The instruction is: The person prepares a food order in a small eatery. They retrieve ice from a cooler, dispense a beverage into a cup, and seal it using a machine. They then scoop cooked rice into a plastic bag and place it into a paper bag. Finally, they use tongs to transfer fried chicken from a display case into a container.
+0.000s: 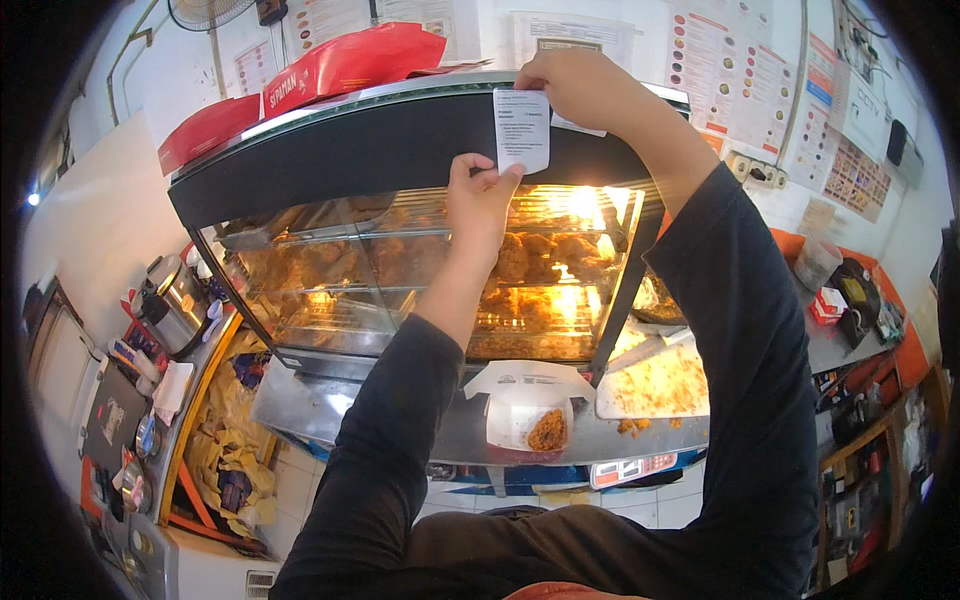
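A white printed paper slip (523, 131) lies against the black top panel of a lit glass food warmer (337, 157). My left hand (484, 199) pinches the slip's lower edge between thumb and finger. At its upper edge is my right hand (574, 82), fingers bent over the panel's top; its exact grip on the slip is partly hidden. A second white slip (577, 125) shows partly below my right hand. Fried chicken pieces (525, 255) fill the shelves behind the glass. Below, an open white cardboard box (517, 420) holds one fried piece (547, 431) on the metal ledge.
Red cardboard boxes (345, 64) lie on top of the warmer. A crumb-covered white tray (656, 379) is right of the open box. At left are a steel rice cooker (174, 300) and a counter with bowls; at right, a metal counter (847, 349) holds a tub and small items.
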A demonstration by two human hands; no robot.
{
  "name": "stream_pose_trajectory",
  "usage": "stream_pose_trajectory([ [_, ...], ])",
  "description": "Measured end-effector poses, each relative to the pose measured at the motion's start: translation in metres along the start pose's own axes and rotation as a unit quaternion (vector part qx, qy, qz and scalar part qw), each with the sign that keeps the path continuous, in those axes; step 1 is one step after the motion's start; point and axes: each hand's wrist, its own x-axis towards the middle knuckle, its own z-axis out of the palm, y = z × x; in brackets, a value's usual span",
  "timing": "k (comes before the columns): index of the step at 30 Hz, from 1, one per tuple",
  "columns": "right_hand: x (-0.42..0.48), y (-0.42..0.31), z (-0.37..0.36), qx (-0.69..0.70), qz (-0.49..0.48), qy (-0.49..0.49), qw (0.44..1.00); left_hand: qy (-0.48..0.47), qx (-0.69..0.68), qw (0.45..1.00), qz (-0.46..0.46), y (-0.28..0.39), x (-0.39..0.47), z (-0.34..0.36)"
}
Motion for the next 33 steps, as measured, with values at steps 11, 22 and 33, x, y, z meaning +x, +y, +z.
stream_pose_trajectory([
  [11, 0.003, 0.000, 0.001, -0.002, 0.026, -0.018, 0.999, 0.015, 0.017, 1.000, -0.006, 0.010, -0.005, 0.005],
  [22, 0.005, 0.000, 0.001, 0.007, 0.030, -0.012, 0.999, 0.022, 0.024, 0.999, 0.004, 0.004, -0.001, 0.004],
  [33, 0.007, 0.008, 0.005, 0.012, 0.021, 0.009, 1.000, 0.037, 0.029, 0.999, 0.019, 0.000, -0.001, 0.007],
])
